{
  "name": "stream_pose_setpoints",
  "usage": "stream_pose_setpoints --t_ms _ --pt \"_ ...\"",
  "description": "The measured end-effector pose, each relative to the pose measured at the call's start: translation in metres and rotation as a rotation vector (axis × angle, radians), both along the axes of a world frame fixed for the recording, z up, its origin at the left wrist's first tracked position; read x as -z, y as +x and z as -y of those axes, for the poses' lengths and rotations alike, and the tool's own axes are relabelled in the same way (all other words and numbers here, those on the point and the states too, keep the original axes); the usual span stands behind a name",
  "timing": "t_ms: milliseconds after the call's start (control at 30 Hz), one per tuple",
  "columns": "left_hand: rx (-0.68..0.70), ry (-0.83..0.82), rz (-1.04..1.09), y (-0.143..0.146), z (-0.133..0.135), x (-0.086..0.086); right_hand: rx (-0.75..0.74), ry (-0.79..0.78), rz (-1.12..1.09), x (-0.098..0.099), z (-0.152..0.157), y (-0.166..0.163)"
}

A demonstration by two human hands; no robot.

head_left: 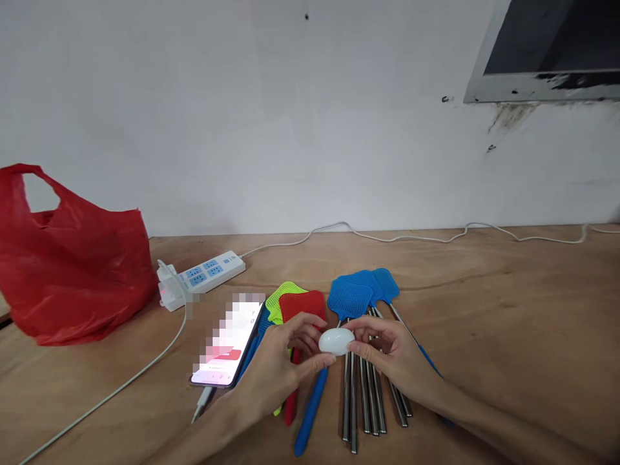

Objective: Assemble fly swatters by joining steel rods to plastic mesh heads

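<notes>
A smooth white oval object point(335, 340) is held up between my two hands, above the fly swatters. My left hand point(278, 365) pinches its left end with thumb and fingers. From the other side, the thumb and fingers of my right hand point(390, 352) close on its right end. Beneath lie several blue fly swatters point(349, 298) with metal rods point(367, 403) pointing towards me. By my left hand are a red fly swatter point(305, 302) and a yellow-green fly swatter point(279, 296), partly hidden. A blue handle point(311, 413) runs down between my hands.
Left of my left hand lies a lit smartphone point(227, 349) with a charging cable plugged in. A white power strip point(213, 276) sits behind it, beside a red plastic bag point(77, 271). A white cord point(411, 237) runs along the wall at the back of the wooden table point(523, 336).
</notes>
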State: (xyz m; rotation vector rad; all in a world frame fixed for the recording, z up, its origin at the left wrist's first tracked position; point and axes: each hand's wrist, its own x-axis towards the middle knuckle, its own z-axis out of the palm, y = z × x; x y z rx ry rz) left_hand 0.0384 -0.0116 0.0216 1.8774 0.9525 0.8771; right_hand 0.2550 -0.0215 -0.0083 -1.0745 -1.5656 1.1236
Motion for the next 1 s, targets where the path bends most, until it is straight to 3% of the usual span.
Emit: stream_pose_setpoints --t_ms 100,167,300,367,433,533,700,867,1000 --pt "0.005 -0.008 0.061 0.000 -0.002 0.002 -0.023 -0.114 -0.090 0.001 0.000 0.001" --pt "-0.014 0.141 0.036 -0.001 0.000 0.007 -0.060 -0.164 -0.151 -0.001 0.001 0.001" --pt "0.019 0.588 -0.071 -0.005 0.006 0.015 -0.079 -0.199 -0.233 -0.006 0.001 -0.002" --pt "0.047 0.620 -0.072 -0.005 0.007 0.013 -0.082 -0.214 -0.233 -0.008 0.000 -0.003" --pt "0.034 0.490 -0.029 -0.004 0.006 0.008 -0.099 -0.208 -0.225 -0.009 -0.001 -0.002" --pt "-0.013 0.167 0.087 0.000 0.003 0.002 -0.099 -0.170 -0.193 -0.011 0.001 -0.001" --pt "0.026 -0.204 0.222 0.003 -0.001 0.006 -0.076 -0.079 -0.145 -0.014 0.004 0.001" --pt "0.140 -0.268 0.202 0.000 0.002 0.007 -0.097 -0.241 -0.342 -0.013 0.004 0.001" --pt "0.192 -0.307 0.205 0.000 0.005 0.005 -0.029 -0.311 -0.422 -0.014 0.004 -0.002"
